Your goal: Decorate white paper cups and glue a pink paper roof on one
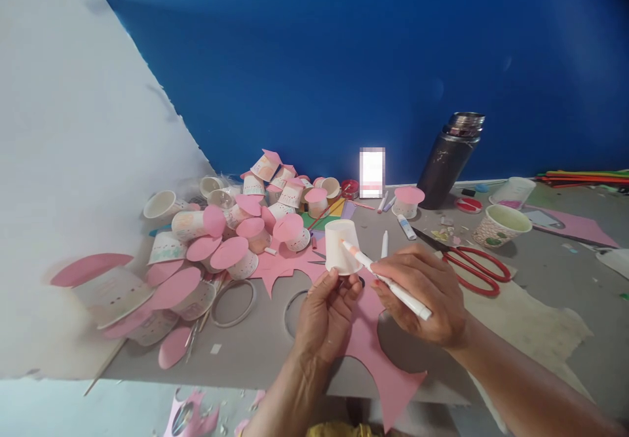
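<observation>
My left hand [327, 309] is closed round the rim of a white paper cup [341, 246], held upside down over the table. My right hand [422, 293] pinches a white marker [388, 281] with an orange tip, and the tip touches the cup's side. Under both hands lies a pink paper sheet [373, 352] with round holes cut out of it.
A heap of paper cups with pink discs [230, 234] fills the left. Red scissors [469, 263], a dark steel flask [449, 158], a patterned cup [498, 225], a glue stick [406, 227] and pens lie on the right. A white board [73, 181] leans at left, against a blue wall.
</observation>
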`<state>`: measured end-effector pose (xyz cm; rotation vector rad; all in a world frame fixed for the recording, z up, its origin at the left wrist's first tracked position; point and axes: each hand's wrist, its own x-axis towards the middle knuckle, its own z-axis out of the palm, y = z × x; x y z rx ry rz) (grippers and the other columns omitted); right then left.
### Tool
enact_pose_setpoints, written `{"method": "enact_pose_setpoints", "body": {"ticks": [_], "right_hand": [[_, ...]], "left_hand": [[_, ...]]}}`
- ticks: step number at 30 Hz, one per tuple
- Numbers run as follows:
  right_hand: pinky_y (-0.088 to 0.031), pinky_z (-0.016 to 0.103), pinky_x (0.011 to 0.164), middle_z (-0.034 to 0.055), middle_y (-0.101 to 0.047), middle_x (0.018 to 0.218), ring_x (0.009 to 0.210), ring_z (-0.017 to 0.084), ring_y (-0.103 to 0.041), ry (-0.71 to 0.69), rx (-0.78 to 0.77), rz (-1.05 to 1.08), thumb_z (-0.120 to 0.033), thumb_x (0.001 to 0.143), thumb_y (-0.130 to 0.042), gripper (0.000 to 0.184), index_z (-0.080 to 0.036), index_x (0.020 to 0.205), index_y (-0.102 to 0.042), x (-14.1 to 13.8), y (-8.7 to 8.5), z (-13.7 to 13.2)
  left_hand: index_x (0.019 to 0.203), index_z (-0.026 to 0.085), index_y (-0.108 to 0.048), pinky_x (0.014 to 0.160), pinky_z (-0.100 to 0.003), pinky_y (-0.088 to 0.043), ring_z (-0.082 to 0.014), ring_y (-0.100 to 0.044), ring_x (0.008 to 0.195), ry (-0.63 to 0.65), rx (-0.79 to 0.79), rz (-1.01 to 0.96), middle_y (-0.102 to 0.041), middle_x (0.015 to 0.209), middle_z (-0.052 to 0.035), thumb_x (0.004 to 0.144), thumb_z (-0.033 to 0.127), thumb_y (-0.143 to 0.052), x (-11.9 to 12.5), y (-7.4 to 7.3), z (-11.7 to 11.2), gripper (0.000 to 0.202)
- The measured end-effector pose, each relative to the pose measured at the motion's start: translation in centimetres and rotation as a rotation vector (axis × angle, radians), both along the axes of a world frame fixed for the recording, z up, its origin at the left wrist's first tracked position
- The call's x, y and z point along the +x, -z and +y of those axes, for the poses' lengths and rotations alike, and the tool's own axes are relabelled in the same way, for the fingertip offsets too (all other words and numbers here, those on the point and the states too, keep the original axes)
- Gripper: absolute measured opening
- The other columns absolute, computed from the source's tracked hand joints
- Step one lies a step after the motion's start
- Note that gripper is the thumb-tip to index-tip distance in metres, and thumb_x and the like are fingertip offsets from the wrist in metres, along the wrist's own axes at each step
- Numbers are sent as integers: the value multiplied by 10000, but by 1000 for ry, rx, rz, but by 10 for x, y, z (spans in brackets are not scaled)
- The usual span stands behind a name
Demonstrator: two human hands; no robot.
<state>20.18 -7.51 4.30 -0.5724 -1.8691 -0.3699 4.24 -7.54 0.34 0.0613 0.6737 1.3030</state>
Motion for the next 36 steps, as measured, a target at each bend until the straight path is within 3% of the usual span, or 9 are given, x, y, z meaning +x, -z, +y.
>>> {"method": "enact_pose_setpoints", "body": {"ticks": [16, 27, 36], "right_hand": [[-548, 345, 641, 66, -768, 819, 694, 195, -691, 30, -28, -23, -110, 952, -629, 197, -169, 1140, -644, 3, 2, 3], [-528, 348, 634, 55, -767, 815, 660, 194, -669, 33, -37, 15, -96, 922, -655, 226, -167, 1137, -656, 6, 2, 3], [-543, 349, 650, 65, -776, 829, 692, 198, -695, 4, -20, 6, -89, 920, -658, 259, -163, 1168, -647, 5, 2, 2]], "left_hand": [[790, 56, -732, 659, -248, -650, -151, -735, 642, 14, 4, 23, -731, 702, -103, 978, 40, -542, -1, 0, 0, 267], [788, 85, -710, 662, -238, -613, -147, -705, 635, 37, 18, 13, -702, 695, -71, 908, 50, -656, -4, -3, -1, 136], [779, 59, -717, 650, -242, -628, -144, -708, 613, 9, -32, 13, -706, 692, -93, 972, 46, -560, -2, -3, 0, 249]]}}
